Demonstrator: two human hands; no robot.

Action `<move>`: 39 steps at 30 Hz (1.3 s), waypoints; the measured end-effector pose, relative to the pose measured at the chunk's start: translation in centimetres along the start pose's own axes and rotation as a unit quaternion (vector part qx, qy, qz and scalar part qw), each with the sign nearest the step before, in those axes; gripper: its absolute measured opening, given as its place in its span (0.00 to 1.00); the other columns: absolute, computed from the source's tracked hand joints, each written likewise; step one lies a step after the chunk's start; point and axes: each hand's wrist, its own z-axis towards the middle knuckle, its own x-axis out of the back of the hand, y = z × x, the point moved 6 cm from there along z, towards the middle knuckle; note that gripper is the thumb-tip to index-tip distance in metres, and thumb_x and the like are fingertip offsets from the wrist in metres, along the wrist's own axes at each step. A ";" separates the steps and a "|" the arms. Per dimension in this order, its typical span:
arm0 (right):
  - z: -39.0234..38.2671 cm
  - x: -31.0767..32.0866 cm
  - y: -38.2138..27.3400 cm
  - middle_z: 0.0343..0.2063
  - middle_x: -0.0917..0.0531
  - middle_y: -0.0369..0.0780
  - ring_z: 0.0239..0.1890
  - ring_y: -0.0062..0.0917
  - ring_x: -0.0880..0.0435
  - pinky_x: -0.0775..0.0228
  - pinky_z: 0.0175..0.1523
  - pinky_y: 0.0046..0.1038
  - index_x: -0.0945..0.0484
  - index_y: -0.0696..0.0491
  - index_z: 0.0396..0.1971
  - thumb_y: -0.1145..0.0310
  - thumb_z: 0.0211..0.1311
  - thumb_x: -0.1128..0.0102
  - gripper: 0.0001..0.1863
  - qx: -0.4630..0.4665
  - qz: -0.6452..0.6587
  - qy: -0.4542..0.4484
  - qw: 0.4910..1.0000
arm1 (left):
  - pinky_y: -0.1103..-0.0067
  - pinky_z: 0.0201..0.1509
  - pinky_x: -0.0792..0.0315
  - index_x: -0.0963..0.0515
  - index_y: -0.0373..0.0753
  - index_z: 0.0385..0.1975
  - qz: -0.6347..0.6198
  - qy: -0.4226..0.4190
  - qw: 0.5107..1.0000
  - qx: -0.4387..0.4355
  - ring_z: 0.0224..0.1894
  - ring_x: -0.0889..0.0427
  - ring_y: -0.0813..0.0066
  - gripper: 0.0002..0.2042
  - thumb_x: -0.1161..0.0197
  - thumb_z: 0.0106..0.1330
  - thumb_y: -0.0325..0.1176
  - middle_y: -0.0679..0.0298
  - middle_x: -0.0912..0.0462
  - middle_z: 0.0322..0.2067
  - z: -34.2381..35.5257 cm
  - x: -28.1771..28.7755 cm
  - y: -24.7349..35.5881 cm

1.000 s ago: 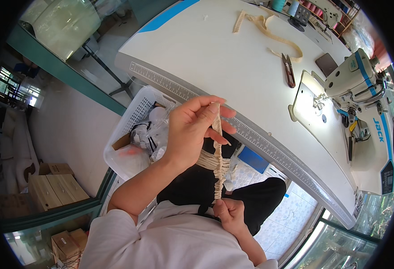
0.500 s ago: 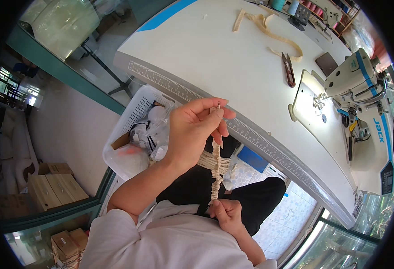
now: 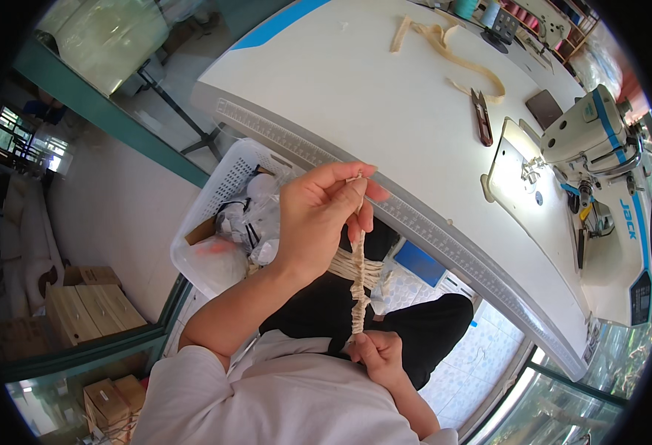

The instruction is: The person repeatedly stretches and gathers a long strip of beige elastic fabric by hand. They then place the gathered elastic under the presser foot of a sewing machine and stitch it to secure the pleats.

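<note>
A narrow beige fabric strip (image 3: 359, 289), bunched into tight gathers, hangs upright above my lap. My left hand (image 3: 322, 215) pinches its upper end between thumb and forefinger, just off the table's near edge. A small tip of it pokes out above that pinch, too small to make out. Lower down, close to my shirt, my right hand (image 3: 376, 352) grips the bottom end in closed fingers. Across my dark trousers lies a bundle of similar beige strips (image 3: 344, 267), partly hidden by the left hand and the held strip.
Along the white table's (image 3: 326, 81) near edge runs a ruler strip (image 3: 422, 219). Thread snips (image 3: 482, 119) and a loose beige band (image 3: 463, 63) lie on top. A sewing machine (image 3: 585, 133) stands at right. Left of my legs sits a white basket (image 3: 192, 245) of plastic bags.
Both hands keep hold of the strip in nearly the same place. The shiny tip above the left pinch now looks beige, and the gathers have shifted slightly. The view has moved a little.
</note>
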 end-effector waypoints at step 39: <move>-4.7 4.7 -1.3 0.10 0.28 0.35 0.13 0.16 0.35 0.46 0.19 0.21 0.29 0.59 0.11 0.66 0.69 0.47 0.24 -0.027 0.048 0.034 0.998 | 0.80 0.28 0.22 0.22 0.31 0.31 0.111 -0.097 0.980 0.135 0.29 0.16 0.70 0.06 0.39 0.65 0.28 0.54 0.17 0.27 1.0 0.8 1.1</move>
